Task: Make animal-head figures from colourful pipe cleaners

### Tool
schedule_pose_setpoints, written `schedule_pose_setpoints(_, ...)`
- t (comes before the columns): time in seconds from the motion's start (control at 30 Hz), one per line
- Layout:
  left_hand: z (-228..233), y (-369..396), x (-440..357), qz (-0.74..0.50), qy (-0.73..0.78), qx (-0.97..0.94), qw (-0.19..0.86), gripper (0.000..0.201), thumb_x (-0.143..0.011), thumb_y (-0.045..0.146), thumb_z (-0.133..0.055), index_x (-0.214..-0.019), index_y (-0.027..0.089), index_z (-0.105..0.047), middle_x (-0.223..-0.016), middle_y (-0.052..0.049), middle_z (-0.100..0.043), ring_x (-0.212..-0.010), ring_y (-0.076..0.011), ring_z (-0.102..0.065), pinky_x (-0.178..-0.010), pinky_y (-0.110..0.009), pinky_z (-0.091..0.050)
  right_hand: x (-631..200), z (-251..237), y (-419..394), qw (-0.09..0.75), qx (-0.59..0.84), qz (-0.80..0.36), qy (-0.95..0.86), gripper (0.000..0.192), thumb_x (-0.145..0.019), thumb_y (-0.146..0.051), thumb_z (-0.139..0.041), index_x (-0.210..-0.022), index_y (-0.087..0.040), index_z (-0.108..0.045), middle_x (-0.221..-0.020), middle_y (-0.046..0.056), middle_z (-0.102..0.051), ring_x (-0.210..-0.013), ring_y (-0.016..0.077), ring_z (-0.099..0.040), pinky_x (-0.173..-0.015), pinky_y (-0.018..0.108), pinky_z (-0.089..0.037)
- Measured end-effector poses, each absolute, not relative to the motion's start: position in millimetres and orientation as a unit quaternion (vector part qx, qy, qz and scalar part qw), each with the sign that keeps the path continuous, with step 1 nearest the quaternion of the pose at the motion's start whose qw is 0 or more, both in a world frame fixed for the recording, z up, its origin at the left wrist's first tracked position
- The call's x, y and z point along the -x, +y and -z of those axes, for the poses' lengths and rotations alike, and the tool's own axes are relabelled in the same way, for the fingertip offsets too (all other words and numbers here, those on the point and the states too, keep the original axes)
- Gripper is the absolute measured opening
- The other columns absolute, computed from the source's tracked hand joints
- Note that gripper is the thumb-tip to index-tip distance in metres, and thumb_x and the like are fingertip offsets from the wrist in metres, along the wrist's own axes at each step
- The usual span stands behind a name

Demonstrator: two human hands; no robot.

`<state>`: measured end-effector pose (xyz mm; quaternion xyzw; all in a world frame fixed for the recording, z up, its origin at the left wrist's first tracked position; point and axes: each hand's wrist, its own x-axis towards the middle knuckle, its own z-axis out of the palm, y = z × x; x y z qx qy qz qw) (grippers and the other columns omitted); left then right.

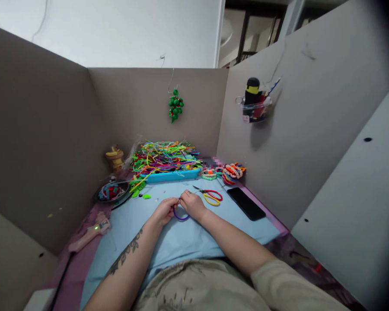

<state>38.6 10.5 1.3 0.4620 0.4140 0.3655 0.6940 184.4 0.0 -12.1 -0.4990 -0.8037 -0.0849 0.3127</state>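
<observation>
My left hand (166,210) and my right hand (192,204) meet over the blue cloth (139,229), both with fingertips pinched together. Between them a purple pipe cleaner (181,219) hangs in a curved loop, one end at each hand's fingers. The exact spot where its ends meet is hidden by the fingers. Just right of my right hand lie scissors (212,197) with a red and a yellow handle, blades apart. Small green leaf-like pieces (146,196) rest on the cloth to the left.
Behind stands a blue tray (171,175) heaped with colourful pipe cleaners (168,155). A black phone (245,203) lies at right, a pink glue gun (90,233) with a lit green light at left, beside a dark bowl (125,196). Grey partitions (155,112) enclose the table.
</observation>
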Motion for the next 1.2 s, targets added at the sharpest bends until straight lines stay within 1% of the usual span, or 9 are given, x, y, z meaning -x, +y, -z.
schedule_pose_setpoints(0.1,-2.1,10.7,-39.4,-0.368,0.408,-0.454,0.701,0.02,-0.06,0.03,-0.061,-0.058,0.014,-0.049,-0.048,0.007,-0.037,-0.037,-0.0018,-0.022,-0.036,-0.019,-0.006,-181.9,11.6,-0.3,0.322,0.508,0.076,-0.795,0.013,-0.083,-0.018,-0.044,-0.077,-0.016,-0.055,-0.079,0.007,-0.056,-0.068,0.0148,-0.049,-0.061,0.024,-0.034)
schedule_pose_setpoints(0.2,-3.6,10.0,-38.2,-0.379,0.408,-0.478,0.679,0.021,-0.061,0.031,-0.06,-0.056,0.015,-0.048,-0.048,0.007,-0.035,-0.037,-0.0023,-0.023,-0.036,-0.019,-0.007,-183.3,11.7,1.5,0.381,0.496,-0.007,-0.78,0.01,-0.081,-0.018,-0.046,-0.078,-0.017,-0.055,-0.081,0.005,-0.056,-0.073,0.0141,-0.05,-0.065,0.023,-0.035)
schedule_pose_setpoints(0.27,-5.1,9.6,-37.0,-0.385,0.415,-0.505,0.651,0.021,-0.061,0.031,-0.06,-0.057,0.015,-0.049,-0.048,0.007,-0.036,-0.038,-0.0026,-0.025,-0.037,-0.019,-0.008,-186.1,11.9,4.2,0.424,0.485,-0.107,-0.757,0.007,-0.079,-0.019,-0.049,-0.078,-0.018,-0.056,-0.079,0.003,-0.057,-0.073,0.0133,-0.05,-0.065,0.023,-0.036)
schedule_pose_setpoints(0.33,-6.5,9.5,-36.0,-0.38,0.431,-0.526,0.627,0.02,-0.061,0.032,-0.06,-0.06,0.015,-0.051,-0.048,0.007,-0.038,-0.038,-0.0028,-0.025,-0.038,-0.02,-0.009,-189.6,12.0,6.9,0.449,0.473,-0.229,-0.723,0.009,-0.078,-0.025,-0.05,-0.075,-0.018,-0.056,-0.072,0.0,-0.056,-0.067,0.0119,-0.049,-0.061,0.022,-0.037)
schedule_pose_setpoints(0.47,-8.5,9.0,-36.2,-0.361,0.449,-0.551,0.604,0.024,-0.061,0.038,-0.061,-0.065,0.015,-0.055,-0.048,0.007,-0.039,-0.037,-0.0031,-0.025,-0.039,-0.02,-0.011,-194.6,11.3,9.5,0.449,0.438,-0.452,-0.634,0.021,-0.075,-0.036,-0.054,-0.067,-0.016,-0.055,-0.053,-0.004,-0.048,-0.049,0.008,-0.041,-0.048,0.02,-0.033)
schedule_pose_setpoints(0.53,-9.1,8.3,-37.0,-0.36,0.449,-0.562,0.594,0.026,-0.062,0.04,-0.06,-0.066,0.015,-0.055,-0.049,0.007,-0.04,-0.038,-0.0035,-0.026,-0.04,-0.02,-0.012,-195.5,10.6,9.7,0.446,0.418,-0.535,-0.583,0.025,-0.072,-0.039,-0.057,-0.065,-0.015,-0.054,-0.05,-0.005,-0.047,-0.044,0.0064,-0.039,-0.045,0.019,-0.03)
schedule_pose_setpoints(0.63,-9.8,7.3,-37.9,-0.361,0.442,-0.578,0.583,0.027,-0.063,0.041,-0.06,-0.066,0.015,-0.056,-0.05,0.007,-0.041,-0.04,-0.0041,-0.027,-0.041,-0.02,-0.014,-196.3,9.2,9.9,0.424,0.4,-0.622,-0.523,0.029,-0.068,-0.042,-0.061,-0.064,-0.014,-0.055,-0.051,-0.004,-0.049,-0.042,0.0055,-0.04,-0.043,0.019,-0.029)
schedule_pose_setpoints(0.9,-10.0,6.6,-39.0,-0.358,0.434,-0.596,0.573,0.029,-0.063,0.044,-0.061,-0.066,0.015,-0.056,-0.05,0.006,-0.042,-0.041,-0.005,-0.027,-0.042,-0.021,-0.015,-199.1,4.3,8.8,0.428,0.363,-0.694,-0.451,0.02,-0.062,-0.029,-0.067,-0.064,-0.014,-0.053,-0.048,-0.006,-0.045,-0.04,0.0034,-0.034,-0.04,0.017,-0.023)
schedule_pose_setpoints(1.2,-9.7,6.9,-37.8,-0.338,0.414,-0.579,0.616,0.034,-0.062,0.048,-0.062,-0.067,0.015,-0.055,-0.053,0.006,-0.042,-0.042,-0.0043,-0.027,-0.042,-0.021,-0.011,-201.4,4.2,9.6,0.425,0.376,-0.674,-0.472,0.008,-0.062,-0.02,-0.055,-0.059,-0.016,-0.05,-0.043,-0.007,-0.043,-0.037,0.0049,-0.033,-0.038,0.019,-0.022)
